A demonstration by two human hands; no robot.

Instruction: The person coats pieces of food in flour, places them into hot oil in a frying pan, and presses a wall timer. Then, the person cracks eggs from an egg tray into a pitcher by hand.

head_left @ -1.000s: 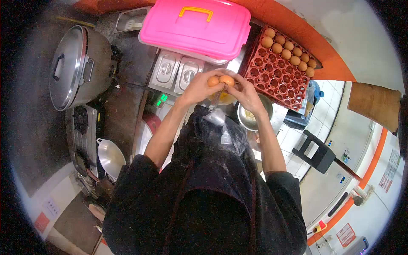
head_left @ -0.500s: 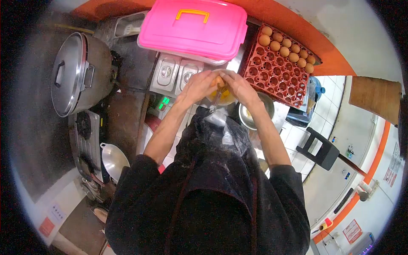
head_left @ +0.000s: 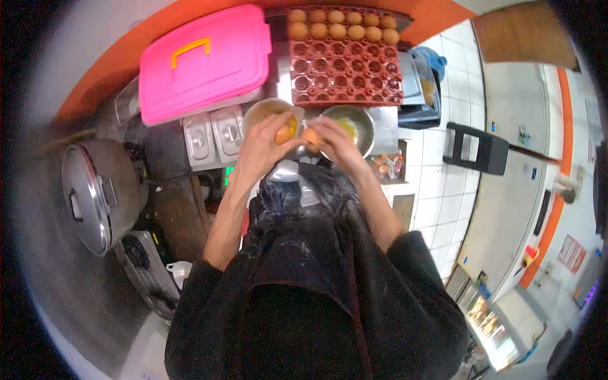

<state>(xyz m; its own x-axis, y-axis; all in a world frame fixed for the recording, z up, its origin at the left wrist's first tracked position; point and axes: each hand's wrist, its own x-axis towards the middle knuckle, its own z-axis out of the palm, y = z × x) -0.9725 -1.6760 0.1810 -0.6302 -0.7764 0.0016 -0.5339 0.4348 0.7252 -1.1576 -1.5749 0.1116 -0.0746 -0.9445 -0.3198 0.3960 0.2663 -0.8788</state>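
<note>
My left hand (head_left: 265, 147) has its fingers curled round an orange-brown eggshell (head_left: 283, 134), over the right side of a pale bowl (head_left: 256, 114) with yellow egg in it. Just to the right, my right hand (head_left: 337, 144) grips another eggshell piece (head_left: 310, 135) at the left edge of a metal bowl (head_left: 365, 126). Yellowish, clear liquid shows inside that metal bowl. The two shell pieces are apart, with a small gap between them. My fingers partly cover both.
Behind the bowls stands a red egg tray (head_left: 345, 73) with several brown eggs at its back. A pink lidded box (head_left: 206, 63) and lidded metal containers (head_left: 199, 139) are at the left, beyond a large pot (head_left: 117, 183). Broken shells (head_left: 384, 166) lie at the right.
The view has turned toward the right. My hands, earlier together at the eggs above the yellow bowl, are now lower and slightly apart, each with a shell, and the metal bowl shows more.
</note>
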